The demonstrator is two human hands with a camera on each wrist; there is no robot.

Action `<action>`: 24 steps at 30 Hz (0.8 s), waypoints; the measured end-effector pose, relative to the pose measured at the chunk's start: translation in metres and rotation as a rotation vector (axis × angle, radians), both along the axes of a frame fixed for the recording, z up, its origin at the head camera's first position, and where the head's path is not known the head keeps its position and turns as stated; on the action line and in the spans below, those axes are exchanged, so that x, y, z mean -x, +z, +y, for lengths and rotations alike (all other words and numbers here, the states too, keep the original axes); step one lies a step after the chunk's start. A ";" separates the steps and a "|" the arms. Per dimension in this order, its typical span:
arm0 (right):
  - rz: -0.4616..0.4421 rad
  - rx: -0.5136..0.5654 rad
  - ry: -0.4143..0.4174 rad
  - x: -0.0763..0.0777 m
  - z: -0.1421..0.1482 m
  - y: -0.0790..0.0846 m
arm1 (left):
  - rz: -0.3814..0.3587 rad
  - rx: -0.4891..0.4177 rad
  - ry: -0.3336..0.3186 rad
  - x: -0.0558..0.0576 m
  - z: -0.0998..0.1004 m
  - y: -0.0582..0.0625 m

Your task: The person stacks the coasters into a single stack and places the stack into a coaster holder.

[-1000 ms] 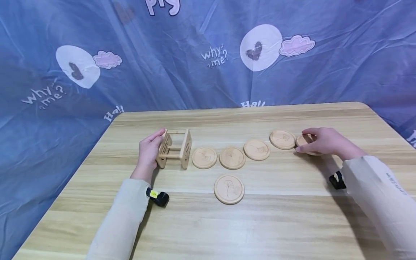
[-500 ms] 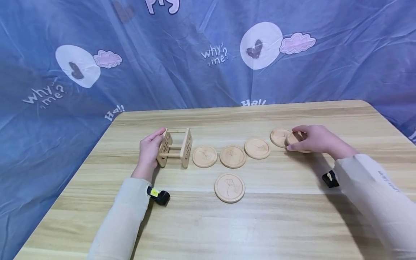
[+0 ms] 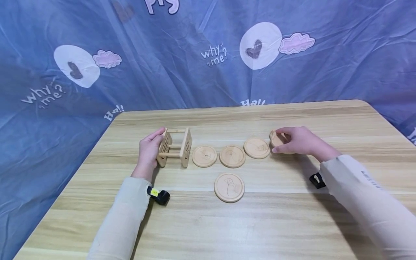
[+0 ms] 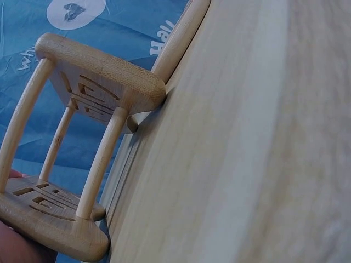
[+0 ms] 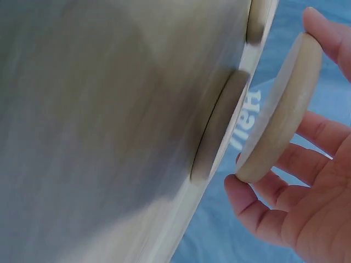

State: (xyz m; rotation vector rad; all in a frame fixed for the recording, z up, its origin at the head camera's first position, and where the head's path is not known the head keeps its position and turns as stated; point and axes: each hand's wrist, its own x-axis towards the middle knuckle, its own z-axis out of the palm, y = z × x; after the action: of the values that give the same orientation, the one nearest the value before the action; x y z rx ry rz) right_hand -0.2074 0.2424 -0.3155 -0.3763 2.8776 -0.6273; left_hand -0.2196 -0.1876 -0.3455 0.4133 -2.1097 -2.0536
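Note:
At the left, my left hand (image 3: pixel 147 153) grips the near side panel of a wooden coaster rack (image 3: pixel 186 148), whose two cut-out panels are joined by rods. In the left wrist view the rack (image 4: pixel 101 82) stands on the table, with only a bit of the hand showing. My right hand (image 3: pixel 300 142) pinches a round wooden coaster (image 5: pixel 290 112) by its edge, thumb and fingers on opposite sides. It is raised and tilted over another coaster (image 5: pixel 219 129) lying flat. From the head view, the held coaster (image 3: pixel 278 141) hides most of that one.
Three coasters with engraved leaf drawings lie in a row: one (image 3: pixel 204 156) beside the rack, a middle one (image 3: pixel 232 156) and a right one (image 3: pixel 256 148). Another coaster (image 3: pixel 229 187) lies nearer on the wooden table (image 3: pixel 260 231). A blue printed cloth (image 3: pixel 182 76) hangs behind.
My right hand has moved left with the coaster, from beside the farthest-right flat coaster to over it. The left hand and the rack have stayed in place.

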 end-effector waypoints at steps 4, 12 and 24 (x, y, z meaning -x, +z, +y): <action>-0.003 0.010 0.015 0.000 -0.009 0.000 | -0.009 0.006 -0.005 0.001 0.000 0.001; -0.007 0.036 0.033 0.001 -0.025 -0.002 | -0.012 0.033 -0.009 0.000 0.000 0.003; 0.024 0.070 0.085 0.005 -0.042 -0.007 | -0.011 0.024 -0.006 -0.001 0.000 0.001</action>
State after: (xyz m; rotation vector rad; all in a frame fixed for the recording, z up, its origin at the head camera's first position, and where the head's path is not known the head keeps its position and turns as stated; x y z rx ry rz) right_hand -0.2122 0.1999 -0.3230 -0.5160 2.8502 -0.7151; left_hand -0.2190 -0.1875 -0.3448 0.4157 -2.1427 -2.0317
